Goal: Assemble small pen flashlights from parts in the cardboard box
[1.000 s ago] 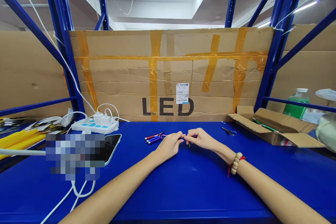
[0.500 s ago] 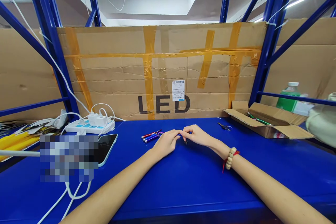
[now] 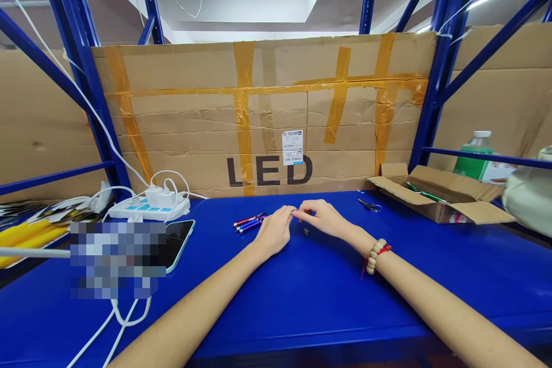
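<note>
Left hand: hand (image 3: pixel 275 231) above the tabletop (image 3: pixel 328 299), fingers drawn close together and bent; tips meet or nearly meet those of the right; cannot tell whether anything is held.
Right hand: hand (image 3: pixel 319 217), thumb and forefinger narrowed toward the left fingertips; grip contents too small to tell; beaded bracelet (image 3: pixel 376 257) with red cord at wrist.
Small piece: dark piece (image 3: pixel 306 232), on the tabletop just below the right hand; kind too small to tell.
Red tube: slim, pen-like tube (image 3: pixel 248 221), lying just beyond the left hand.
Blue tubes: blue tubes (image 3: pixel 249 226), lying beside the red one, one end near the left hand.
Keys: keys (image 3: pixel 370 205) with ring, farther back, right.
Carton: open carton (image 3: pixel 440 215), right rear, green sticks (image 3: pixel 425 192) inside.
Phone: phone (image 3: pixel 181 241), left, partly under a blurred patch.
Power strip: white strip (image 3: pixel 138 209), left rear, plugs fitted.
Backing: cardboard (image 3: pixel 194 144), taped, printed "LED".
</note>
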The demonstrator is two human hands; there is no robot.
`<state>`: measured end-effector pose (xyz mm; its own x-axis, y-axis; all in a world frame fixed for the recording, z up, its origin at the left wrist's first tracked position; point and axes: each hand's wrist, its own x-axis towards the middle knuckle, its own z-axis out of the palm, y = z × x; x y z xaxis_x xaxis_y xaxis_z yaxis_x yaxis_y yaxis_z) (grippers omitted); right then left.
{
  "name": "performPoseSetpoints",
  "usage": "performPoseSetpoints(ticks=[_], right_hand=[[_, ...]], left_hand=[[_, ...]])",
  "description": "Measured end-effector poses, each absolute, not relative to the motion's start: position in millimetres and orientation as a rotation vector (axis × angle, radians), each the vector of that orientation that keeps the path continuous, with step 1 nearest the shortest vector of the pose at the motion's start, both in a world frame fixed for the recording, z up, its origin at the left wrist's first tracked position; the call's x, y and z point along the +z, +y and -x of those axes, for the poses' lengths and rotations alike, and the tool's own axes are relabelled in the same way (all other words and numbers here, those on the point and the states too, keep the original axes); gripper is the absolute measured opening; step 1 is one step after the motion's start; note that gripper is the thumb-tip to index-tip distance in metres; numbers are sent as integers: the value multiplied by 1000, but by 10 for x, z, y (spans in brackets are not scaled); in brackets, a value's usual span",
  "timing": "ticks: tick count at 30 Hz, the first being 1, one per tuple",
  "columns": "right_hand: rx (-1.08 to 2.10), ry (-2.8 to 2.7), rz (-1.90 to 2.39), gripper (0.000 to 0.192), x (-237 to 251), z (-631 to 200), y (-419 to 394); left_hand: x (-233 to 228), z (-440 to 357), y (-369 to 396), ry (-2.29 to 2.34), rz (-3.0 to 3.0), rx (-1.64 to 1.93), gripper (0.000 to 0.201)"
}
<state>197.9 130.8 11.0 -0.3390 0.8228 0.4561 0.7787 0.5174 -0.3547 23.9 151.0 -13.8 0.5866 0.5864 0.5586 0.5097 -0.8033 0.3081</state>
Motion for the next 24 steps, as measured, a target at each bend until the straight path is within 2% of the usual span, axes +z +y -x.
performPoseSetpoints(ticks=[6,14,24], right_hand=[[-45,-2067,1357,34,149,-2029,1314],[-8,-2087,1157,23,94,-2060,1387],[50,-2058,1101,18,67,-2077,1406]], left_hand=[[-148,-245,1511,1090,-2709,956,24],[-151,-242,1513,1049,-2694,952,23],[-157,-245,1519,1052,-2711,901,21]])
